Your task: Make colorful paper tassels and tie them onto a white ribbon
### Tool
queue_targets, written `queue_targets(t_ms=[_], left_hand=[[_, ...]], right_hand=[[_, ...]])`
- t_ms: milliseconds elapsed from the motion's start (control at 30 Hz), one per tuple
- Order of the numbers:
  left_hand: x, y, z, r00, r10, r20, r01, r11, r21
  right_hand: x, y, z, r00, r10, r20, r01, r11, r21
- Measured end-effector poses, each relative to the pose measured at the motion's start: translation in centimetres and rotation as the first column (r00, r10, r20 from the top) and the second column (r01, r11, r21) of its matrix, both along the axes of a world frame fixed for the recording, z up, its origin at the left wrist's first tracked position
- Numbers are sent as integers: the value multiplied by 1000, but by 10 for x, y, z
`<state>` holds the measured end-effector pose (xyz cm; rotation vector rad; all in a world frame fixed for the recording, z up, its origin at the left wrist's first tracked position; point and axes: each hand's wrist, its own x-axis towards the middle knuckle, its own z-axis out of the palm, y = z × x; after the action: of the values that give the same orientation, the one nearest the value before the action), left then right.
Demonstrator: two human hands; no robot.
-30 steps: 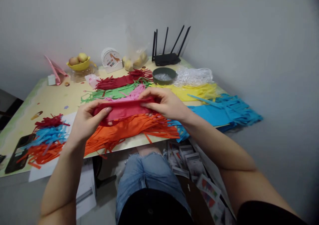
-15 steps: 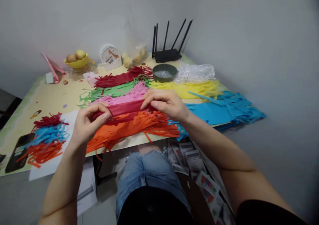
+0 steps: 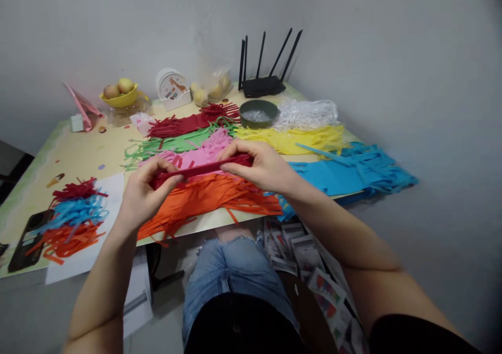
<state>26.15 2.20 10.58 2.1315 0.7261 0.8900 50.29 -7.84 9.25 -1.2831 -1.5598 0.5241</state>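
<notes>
Between my two hands a strip of dark red tissue paper (image 3: 202, 169), rolled narrow, is stretched level above the table. My left hand (image 3: 151, 189) pinches its left end between thumb and fingers. Its right end is pinched by my right hand (image 3: 257, 166). Below lies a pile of fringed orange tissue paper (image 3: 204, 197), with fringed pink tissue paper (image 3: 192, 155) just behind it. Fringed green tissue paper (image 3: 180, 141) and fringed red tissue paper (image 3: 188, 125) lie farther back. To the right are fringed yellow (image 3: 290, 140) and blue tissue paper (image 3: 333, 175).
White shredded strips (image 3: 306, 114) lie beside a round green tin (image 3: 259, 124). A black router (image 3: 262, 87) stands at the back. On the left are a phone (image 3: 29, 244), a small tassel pile (image 3: 78, 213) on white paper (image 3: 113, 189), and a yellow fruit bowl (image 3: 121, 99).
The dark red strip has gone from a wider flat band to a narrow roll. Both hands have turned slightly, and my left hand has shifted a little to the right.
</notes>
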Motion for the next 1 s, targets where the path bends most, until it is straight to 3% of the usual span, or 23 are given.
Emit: queue_targets(t_ms=[100,167,367,533,633,800,900,1000], left_hand=[[0,-3,1,992,-66,104,94,954,-286],[0,-5,1,984,-50,172,114,914,-389],[0,-6,-1,930,1,366,195,844,-499],[-4,-4,-3,914,-8,405,236,823,-517],[-5,-3,-5,924,-46,380,242,840,-486],[-1,-6,-7,971,-50,234,118,951,-287],[1,-9,-4,989,-48,138,68,987,-145],[0,-10,0,1000,-23,-6,23,1000,0]], right_hand=[[-4,-2,0,981,73,-178,-82,996,-43],[-7,-3,-2,944,122,-307,-145,988,-52],[-8,3,-10,847,195,-494,-222,975,4],[-9,4,-11,891,229,-393,-226,973,55],[-8,2,-9,955,238,-175,-208,962,175],[-9,-3,-7,986,115,117,-148,935,324],[-10,-4,-5,996,12,85,-32,971,239],[-9,-3,-2,1000,-9,16,7,997,78]])
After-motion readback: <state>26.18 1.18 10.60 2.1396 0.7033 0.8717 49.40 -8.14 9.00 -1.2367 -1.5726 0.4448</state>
